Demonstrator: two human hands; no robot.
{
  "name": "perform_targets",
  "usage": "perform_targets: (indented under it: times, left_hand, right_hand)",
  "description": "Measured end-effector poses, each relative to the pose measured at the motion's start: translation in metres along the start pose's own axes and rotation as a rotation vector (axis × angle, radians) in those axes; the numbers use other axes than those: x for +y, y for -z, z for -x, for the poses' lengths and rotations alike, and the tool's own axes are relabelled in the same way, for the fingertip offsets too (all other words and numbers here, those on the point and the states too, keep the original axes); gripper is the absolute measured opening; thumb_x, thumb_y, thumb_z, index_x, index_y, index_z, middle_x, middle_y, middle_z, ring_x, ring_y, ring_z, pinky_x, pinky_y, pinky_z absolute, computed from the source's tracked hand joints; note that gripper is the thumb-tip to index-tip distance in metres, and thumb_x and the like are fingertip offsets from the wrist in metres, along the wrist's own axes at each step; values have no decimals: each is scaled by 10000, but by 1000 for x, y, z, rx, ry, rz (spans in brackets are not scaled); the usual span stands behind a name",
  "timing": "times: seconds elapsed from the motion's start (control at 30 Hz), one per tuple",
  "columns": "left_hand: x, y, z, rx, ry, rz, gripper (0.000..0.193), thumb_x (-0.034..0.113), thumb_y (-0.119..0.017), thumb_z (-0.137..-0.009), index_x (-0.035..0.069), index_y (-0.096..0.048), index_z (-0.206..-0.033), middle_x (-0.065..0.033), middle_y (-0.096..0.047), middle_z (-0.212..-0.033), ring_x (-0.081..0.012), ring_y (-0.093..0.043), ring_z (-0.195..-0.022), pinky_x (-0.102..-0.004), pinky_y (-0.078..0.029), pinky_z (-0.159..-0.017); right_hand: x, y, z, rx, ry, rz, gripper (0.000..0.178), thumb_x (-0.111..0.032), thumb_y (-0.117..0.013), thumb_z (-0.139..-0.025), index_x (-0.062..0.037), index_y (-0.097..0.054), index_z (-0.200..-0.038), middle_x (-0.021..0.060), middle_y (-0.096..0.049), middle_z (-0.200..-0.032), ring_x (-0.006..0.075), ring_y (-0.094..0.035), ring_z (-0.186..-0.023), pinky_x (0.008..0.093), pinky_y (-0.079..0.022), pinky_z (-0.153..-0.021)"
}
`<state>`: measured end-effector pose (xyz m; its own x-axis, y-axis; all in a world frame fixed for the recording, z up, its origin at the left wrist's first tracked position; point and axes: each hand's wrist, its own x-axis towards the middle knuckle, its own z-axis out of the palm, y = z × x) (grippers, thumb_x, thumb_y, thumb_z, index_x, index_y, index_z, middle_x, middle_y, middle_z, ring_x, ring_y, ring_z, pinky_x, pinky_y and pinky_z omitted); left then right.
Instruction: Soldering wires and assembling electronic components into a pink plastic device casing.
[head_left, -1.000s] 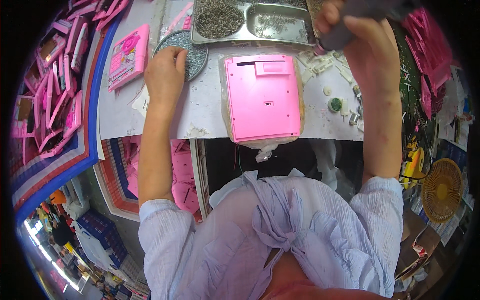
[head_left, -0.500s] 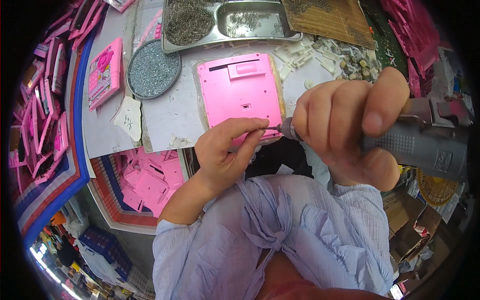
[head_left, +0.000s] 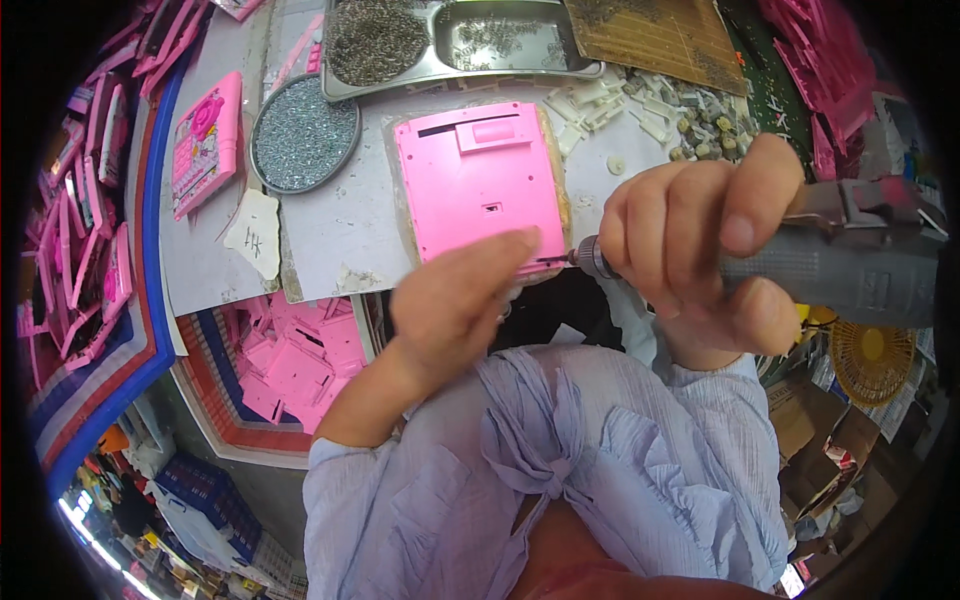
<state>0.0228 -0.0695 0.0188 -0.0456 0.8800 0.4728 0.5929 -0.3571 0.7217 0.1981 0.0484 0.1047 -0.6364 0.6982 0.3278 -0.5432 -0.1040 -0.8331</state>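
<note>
A pink plastic case (head_left: 470,190) lies flat, with small holes and a raised block near its far edge. My right hand (head_left: 690,240) is wrapped round a grey electric screwdriver (head_left: 830,265). Its thin bit (head_left: 555,260) points left to the case's near right corner; whether the tip touches a screw cannot be made out. My left hand (head_left: 455,295) is over the near edge of the case, close to the bit. Motion smears its fingers, so I cannot see whether they hold anything.
A round dish of small screws (head_left: 306,135) stands left of the case. Behind is a metal tray (head_left: 435,60) with small springs. White plastic parts (head_left: 600,110) are scattered at the right. A pink toy (head_left: 207,145) lies left; pink shells (head_left: 310,355) fill a bin below.
My left fingers have left their pinch at the screwdriver bit and moved slightly, now blurred. The right hand and screwdriver have shifted a little; the screwdriver's rear end has tipped upward in the picture.
</note>
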Motion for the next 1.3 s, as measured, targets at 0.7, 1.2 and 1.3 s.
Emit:
perform_targets:
  times: [0.7,1.2,1.3]
  left_hand:
    - [-47,3,-17,-205,-119,-109,149,80,-758,-849,21,-624,-876,-118,-724,-1024,-320,-707,-1100,-470,-550,-964]
    - [-51,0,-15,-142,-108,-105,206,153,-776,-836,32,-611,-856,-108,-699,-1004,-286,-705,-1061,-434,-575,-947]
    - [-54,0,-12,-165,-88,-86,219,123,-781,-827,32,-582,-828,-110,-711,-1047,-306,-706,-1077,-454,-571,-958]
  right_hand:
    - [49,21,41,-171,129,334,230,82,-714,-734,-42,-530,-795,69,-557,-613,200,-566,-505,306,-443,-455]
    - [58,22,4,-255,33,441,260,-124,-713,-889,-86,-462,-832,51,-545,-591,206,-534,-482,361,-489,-509]
    - [50,32,-11,-232,9,225,202,-5,-701,-822,-57,-507,-803,71,-546,-634,205,-547,-525,321,-455,-505]
